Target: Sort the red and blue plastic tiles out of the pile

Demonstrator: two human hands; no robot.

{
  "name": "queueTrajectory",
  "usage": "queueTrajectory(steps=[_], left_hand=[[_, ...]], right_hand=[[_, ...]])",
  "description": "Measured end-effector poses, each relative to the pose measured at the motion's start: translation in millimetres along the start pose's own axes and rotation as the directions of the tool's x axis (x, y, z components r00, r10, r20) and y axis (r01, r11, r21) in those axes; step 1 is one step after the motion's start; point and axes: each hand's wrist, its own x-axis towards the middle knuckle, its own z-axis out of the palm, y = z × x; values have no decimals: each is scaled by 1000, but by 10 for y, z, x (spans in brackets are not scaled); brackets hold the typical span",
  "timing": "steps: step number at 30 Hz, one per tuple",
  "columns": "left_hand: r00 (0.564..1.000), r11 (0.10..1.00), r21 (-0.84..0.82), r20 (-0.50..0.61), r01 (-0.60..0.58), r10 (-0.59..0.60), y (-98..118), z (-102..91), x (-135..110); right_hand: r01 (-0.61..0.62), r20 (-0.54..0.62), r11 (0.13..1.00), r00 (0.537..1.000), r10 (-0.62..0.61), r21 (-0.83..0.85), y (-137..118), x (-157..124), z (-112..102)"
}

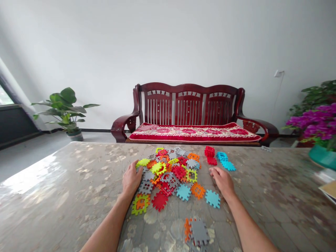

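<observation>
A pile of interlocking foam-like puzzle tiles point(168, 176) in red, orange, grey, yellow-green and light blue lies on the table. My left hand point(132, 177) rests at the pile's left edge, thumb and forefinger apart, close to a yellow-green tile point(144, 162). Right of the pile, my right hand point(223, 180) is loosely closed, its fingers curled, and I see nothing in it. Just beyond its fingertips stand stacked red tiles point(209, 152) and a row of bright blue tiles point(226, 161). A light blue tile point(212, 198) lies left of the right wrist.
Nearest me on the patterned table cover point(78, 196) lies a grey tile point(199, 231) with an orange one point(187, 229) beside it. A potted purple flower point(324, 147) stands at the right edge. A wooden bench point(189, 105) and a leafy plant point(65, 112) are behind the table.
</observation>
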Motion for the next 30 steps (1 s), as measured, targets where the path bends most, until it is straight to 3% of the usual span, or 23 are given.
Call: queueTrajectory(steps=[8,13,15,18,22,24,27,30], left_hand=[[1000,1000,-20,-1,0,0,-43,27,12],[1000,997,-79,-31,-7,4,-122,89,40],[999,989,-145,-41,-1,-5,-158,116,55],[997,954,-298,-65,10,-31,-209,146,70],[997,842,-539,-65,7,-50,-254,120,68],[997,790,-612,-37,37,-75,-247,57,53],[994,756,-647,23,99,-110,-175,-98,2],[988,745,-649,111,153,-106,-47,-281,-86]], right_hand=[[10,39,1000,999,-11,8,-25,-24,-20],[51,164,976,983,-87,210,-35,-58,-80],[28,288,962,951,-109,273,-45,-85,-162],[-4,476,960,869,-135,280,-52,-116,-335],[119,648,974,729,-219,195,-75,-120,-537],[162,707,981,681,-191,109,-124,-134,-584],[210,749,976,654,-104,-48,-249,-215,-583],[328,710,924,697,-97,-195,-381,-359,-535]])
